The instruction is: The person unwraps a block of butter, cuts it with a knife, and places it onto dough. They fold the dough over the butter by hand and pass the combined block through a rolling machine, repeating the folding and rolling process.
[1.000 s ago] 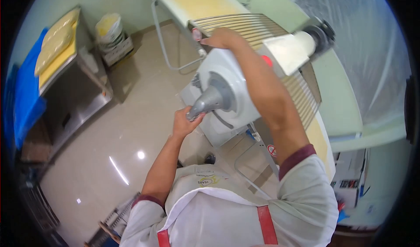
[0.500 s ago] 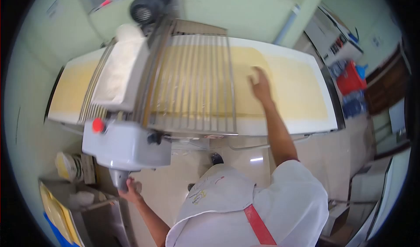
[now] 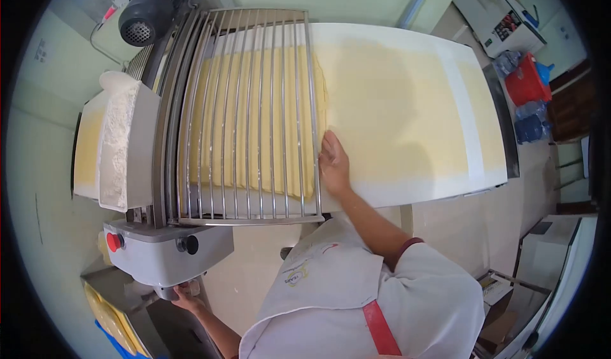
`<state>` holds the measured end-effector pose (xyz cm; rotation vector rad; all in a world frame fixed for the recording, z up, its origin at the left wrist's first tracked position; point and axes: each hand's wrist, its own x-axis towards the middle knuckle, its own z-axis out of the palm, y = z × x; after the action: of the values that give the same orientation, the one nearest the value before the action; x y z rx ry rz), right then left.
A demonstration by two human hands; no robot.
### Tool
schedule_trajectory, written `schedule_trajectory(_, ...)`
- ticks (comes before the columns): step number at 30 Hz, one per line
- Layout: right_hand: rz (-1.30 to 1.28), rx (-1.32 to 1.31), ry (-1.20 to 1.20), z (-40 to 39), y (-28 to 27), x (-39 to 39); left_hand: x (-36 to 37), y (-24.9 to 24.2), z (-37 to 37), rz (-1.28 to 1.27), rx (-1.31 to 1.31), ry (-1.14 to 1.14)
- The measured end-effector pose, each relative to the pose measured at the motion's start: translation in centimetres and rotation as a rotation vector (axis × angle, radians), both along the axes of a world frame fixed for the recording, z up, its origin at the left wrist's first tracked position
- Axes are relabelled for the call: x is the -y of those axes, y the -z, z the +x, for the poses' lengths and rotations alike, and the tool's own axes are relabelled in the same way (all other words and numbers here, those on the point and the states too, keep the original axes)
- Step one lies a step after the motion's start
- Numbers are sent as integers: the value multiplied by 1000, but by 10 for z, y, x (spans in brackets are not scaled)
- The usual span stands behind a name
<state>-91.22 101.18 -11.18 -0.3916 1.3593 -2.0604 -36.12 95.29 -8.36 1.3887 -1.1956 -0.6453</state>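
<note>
A dough sheeter with a wire guard [image 3: 248,117] stands before me. Under the guard lies a thick yellow dough sheet [image 3: 254,161], its right edge sticking out slightly past the guard's end bar. My right hand [image 3: 335,166] is beside that edge, palm turned to the left and fingers stretched upward, holding nothing. Below the grey control housing [image 3: 172,254], my left hand [image 3: 186,297] is closed at the grey handle [image 3: 167,293]; the housing partly hides its fingers. The white conveyor belt [image 3: 394,104], dusted yellow, runs out to the right.
A white trough of flour [image 3: 118,142] sits on the machine, with a motor [image 3: 145,25] behind it. The housing carries a red button [image 3: 114,241] and a black knob [image 3: 187,244]. A red bucket [image 3: 527,79] is on the floor at right; a metal bin [image 3: 137,308] stands lower left.
The dough's right edge has gone left, nearly under the guard, baring the belt. My right hand has moved left and down to that edge. My left hand stays at the handle; the view has shifted.
</note>
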Motion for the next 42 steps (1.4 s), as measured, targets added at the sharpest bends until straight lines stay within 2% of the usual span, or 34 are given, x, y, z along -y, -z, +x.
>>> schedule_trajectory(1,383,-432,-214,-21,-21,-7,1,-4,-8,-5,-8,-11)
schedule_trajectory(4,745,-1422,-327,-63,-33,20,-9,-2,-10,17,-83,-30)
schedule_trajectory(7,546,-1681,-564,-62,-23,65,-8,-3,-11,37,-102,-45)
schedule_trajectory(9,339,-1684,-756,-42,-15,75,-6,4,4,39,-98,-21)
schedule_trajectory(12,118,-1801,-840,-13,-5,61,-6,-5,-13,21,-164,-45)
schedule_trajectory(15,216,-1785,-993,-13,-25,36,-10,-8,-6,69,-187,-3)
schedule_trajectory(18,524,-1485,-921,-55,-51,19,-9,-15,-17,81,-193,-37)
schedule_trajectory(20,664,-1453,-370,-90,-24,2,-8,-2,-8,45,-178,-40)
schedule_trajectory(21,640,-1371,-185,-101,-29,-7,-8,1,-12,71,-241,-150)
schedule_trajectory(22,610,-1280,-5,-101,-42,-12,-6,3,-12,75,-241,-149)
schedule_trajectory(25,323,-1262,154,-40,-71,1,-6,3,-11,112,-248,-157)
schedule_trajectory(27,149,-1074,-30,41,-94,25,-6,-3,-25,80,-249,-232)
schedule_trajectory(30,-140,-851,-515,168,-126,49,-4,4,-13,171,-254,-229)
schedule_trajectory(31,-218,-791,-678,198,-139,54,-5,1,-16,130,-256,-223)
schedule_trajectory(34,-123,-462,-624,262,-129,74,-8,-30,-37,112,-211,-189)
schedule_trajectory(35,-125,-481,-493,267,-136,80,-7,-28,-35,121,-207,-129)
schedule_trajectory(37,-18,-413,-546,261,-119,95,-8,-30,-23,146,-188,11)
schedule_trajectory(39,-58,-308,-448,269,-121,105,-7,-21,-6,158,-152,171)
schedule_trajectory(40,-178,-214,-491,266,-118,111,-7,-11,0,139,-126,252)
schedule_trajectory(42,-242,-157,-476,276,-127,110,-7,-14,1,156,-109,252)
